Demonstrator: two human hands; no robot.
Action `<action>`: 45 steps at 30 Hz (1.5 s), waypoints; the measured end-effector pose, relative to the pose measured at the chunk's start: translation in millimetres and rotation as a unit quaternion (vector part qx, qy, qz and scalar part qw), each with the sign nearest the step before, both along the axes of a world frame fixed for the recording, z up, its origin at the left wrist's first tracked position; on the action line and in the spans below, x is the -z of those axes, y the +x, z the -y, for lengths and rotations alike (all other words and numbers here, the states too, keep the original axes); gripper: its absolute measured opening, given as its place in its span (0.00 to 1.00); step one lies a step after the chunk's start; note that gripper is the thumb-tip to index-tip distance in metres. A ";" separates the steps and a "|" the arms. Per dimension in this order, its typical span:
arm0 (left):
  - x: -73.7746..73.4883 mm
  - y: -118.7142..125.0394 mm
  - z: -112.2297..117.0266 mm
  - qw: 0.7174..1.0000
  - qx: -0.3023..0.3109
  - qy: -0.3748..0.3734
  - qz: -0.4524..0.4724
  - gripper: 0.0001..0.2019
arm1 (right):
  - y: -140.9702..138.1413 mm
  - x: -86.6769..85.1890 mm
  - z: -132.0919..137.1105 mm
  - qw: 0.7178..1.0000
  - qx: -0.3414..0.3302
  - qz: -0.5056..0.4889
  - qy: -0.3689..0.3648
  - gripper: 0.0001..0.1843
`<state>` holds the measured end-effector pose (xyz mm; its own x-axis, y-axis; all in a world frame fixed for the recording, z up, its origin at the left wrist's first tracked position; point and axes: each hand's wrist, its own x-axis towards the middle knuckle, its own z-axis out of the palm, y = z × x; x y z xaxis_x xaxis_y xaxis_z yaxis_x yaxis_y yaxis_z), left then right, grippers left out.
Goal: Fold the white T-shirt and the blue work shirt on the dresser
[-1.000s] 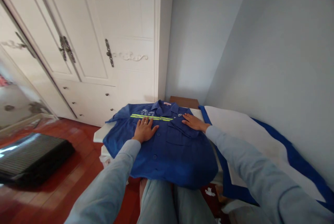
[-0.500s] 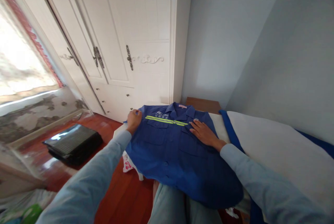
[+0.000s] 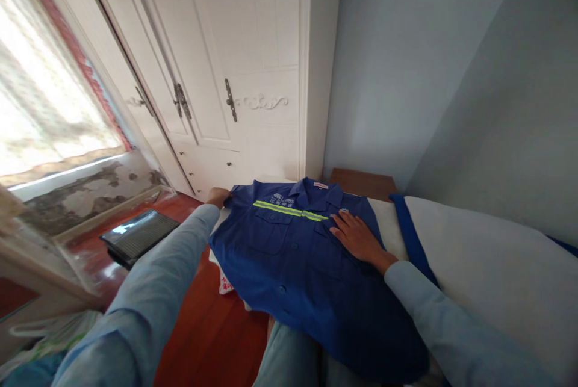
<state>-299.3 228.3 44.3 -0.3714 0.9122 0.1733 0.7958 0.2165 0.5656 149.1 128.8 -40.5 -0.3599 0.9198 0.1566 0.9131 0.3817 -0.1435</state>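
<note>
A dark blue work shirt [image 3: 289, 260] lies front up before me, its collar away from me and its lower part hanging over my knees. It has a yellow-green reflective stripe, chest pockets and white lettering. My left hand [image 3: 219, 197] is closed on the shirt's sleeve at the far left, drawing it out sideways. My right hand [image 3: 358, 236] rests flat on the chest at the right, fingers spread, covering part of the stripe and some lettering. The sleeve on the right is mostly hidden behind my hand and forearm.
Beyond the shirt stands a white wardrobe [image 3: 262, 38] with dark handles. A brown wooden box or stool [image 3: 363, 182] is at the wall. White bedding with blue edging [image 3: 487, 242] lies at right. A black, shiny package [image 3: 139, 235] sits on the red floor at left.
My left hand has moved outward to the left, and the sleeve there is now stretched out further. My right hand has stayed on the chest. The view has shifted slightly left.
</note>
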 end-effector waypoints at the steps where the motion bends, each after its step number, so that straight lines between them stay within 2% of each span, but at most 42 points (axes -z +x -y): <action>1: -4.7 4.5 -0.9 1.000 -0.008 0.014 0.015 0.22 | -0.2 -0.6 0.4 1.000 -0.001 0.004 -0.001 0.35; 3: -13.9 14.4 3.9 0.998 -0.008 0.050 0.046 0.28 | -0.1 -0.9 0.9 1.000 -0.001 0.009 0.002 0.35; 4: -17.6 19.5 10.1 0.996 0.015 0.068 0.061 0.31 | 0.1 -0.6 1.0 1.000 -0.001 0.010 0.005 0.35; 5: -20.0 24.4 18.9 0.992 0.068 0.080 0.074 0.33 | 0.4 -0.1 0.9 1.000 -0.001 0.012 0.009 0.35; 6: -21.1 28.9 29.7 0.983 0.145 0.081 0.083 0.35 | 0.7 0.6 0.8 1.000 -0.001 0.014 0.013 0.35; 8: -18.7 35.6 54.2 0.944 0.314 0.058 0.082 0.38 | 1.4 1.9 0.0 1.000 -0.004 0.019 0.022 0.35; 9: -15.6 37.5 65.8 0.924 0.373 0.044 0.074 0.40 | 1.8 2.5 -0.5 0.999 -0.005 0.023 0.026 0.35; 10: -11.6 38.5 75.8 0.913 0.402 0.034 0.064 0.40 | 2.2 3.1 -1.0 0.999 -0.005 0.027 0.030 0.34; 12: -2.1 37.8 88.6 0.921 0.385 0.033 0.049 0.38 | 2.8 4.2 -2.0 0.999 -0.004 0.032 0.034 0.34; 15: 10.9 34.5 88.8 0.928 0.371 0.040 -0.015 0.31 | 3.6 6.0 -2.6 0.999 -0.007 0.033 0.041 0.35; 19: 17.1 42.1 64.3 0.900 0.414 0.036 -0.130 0.28 | 3.3 7.4 -2.5 0.998 -0.006 0.033 0.046 0.36; 24: 16.4 76.0 23.9 0.889 0.414 -0.009 -0.196 0.32 | 1.3 3.8 -1.1 0.999 0.005 0.033 0.025 0.35; 28: 29.4 94.5 5.8 0.893 0.379 -0.091 -0.224 0.34 | 1.3 0.2 0.5 1.000 0.002 0.024 0.015 0.35; 31: 41.1 94.8 0.9 0.903 0.354 -0.109 -0.217 0.32 | 3.9 0.6 -0.7 1.000 -0.004 0.014 0.010 0.35; 33: 42.9 92.4 -1.5 0.910 0.332 -0.112 -0.220 0.32 | 6.1 1.7 -2.3 1.000 -0.004 0.009 0.007 0.36; 36: 35.1 93.4 -3.7 0.920 0.293 -0.115 -0.234 0.33 | 7.6 2.2 -3.8 1.000 0.000 0.009 0.002 0.36; 39: 25.3 104.3 1.3 0.922 0.286 -0.100 -0.242 0.32 | 6.4 -0.2 -2.5 1.000 0.000 0.016 -0.005 0.36; 42: 25.1 118.8 15.8 0.911 0.328 -0.064 -0.240 0.33 | 4.6 -4.4 0.1 1.000 -0.003 0.023 -0.011 0.36; 45: 32.4 122.5 36.5 0.903 0.373 -0.045 -0.209 0.33 | 3.6 -8.1 1.9 0.999 0.005 0.030 -0.013 0.36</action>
